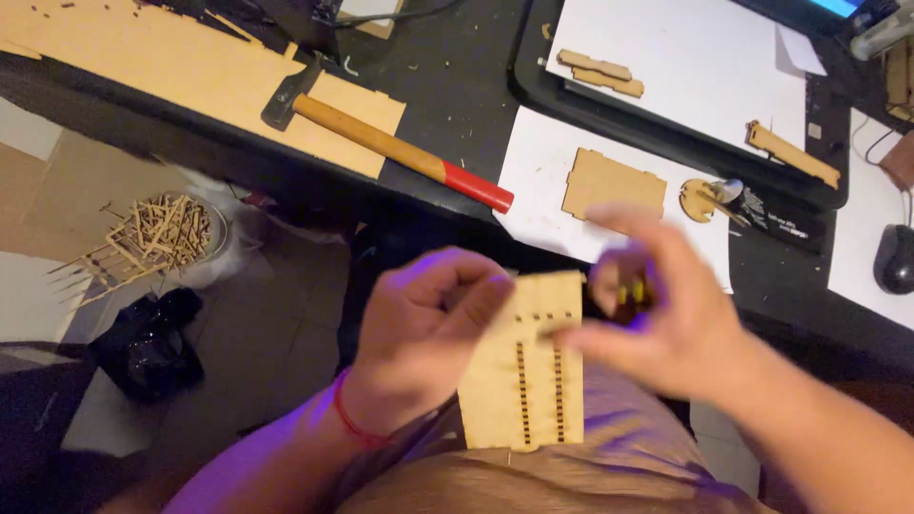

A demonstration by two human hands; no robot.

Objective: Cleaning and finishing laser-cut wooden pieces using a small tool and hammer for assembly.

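Over the lap at 6 o'clock, the left hand (419, 333) pinches the left edge of a slotted laser-cut wooden panel (526, 366), while the blurred right hand (666, 319), fingers loosely spread, touches its top right corner. The black desk (457, 76) spans 10 to 3 o'clock, bearing a hammer (381, 141), white paper sheets (543, 162), small wooden cutouts (612, 183) and a computer mouse (895, 257). At 9 o'clock, a bowl of wood scraps (157, 233) sits on the floor.

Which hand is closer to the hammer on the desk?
Left. The left hand grips the slotted wooden panel just below the hammer's red handle end. The right hand is farther off to the right, at the panel's other edge.
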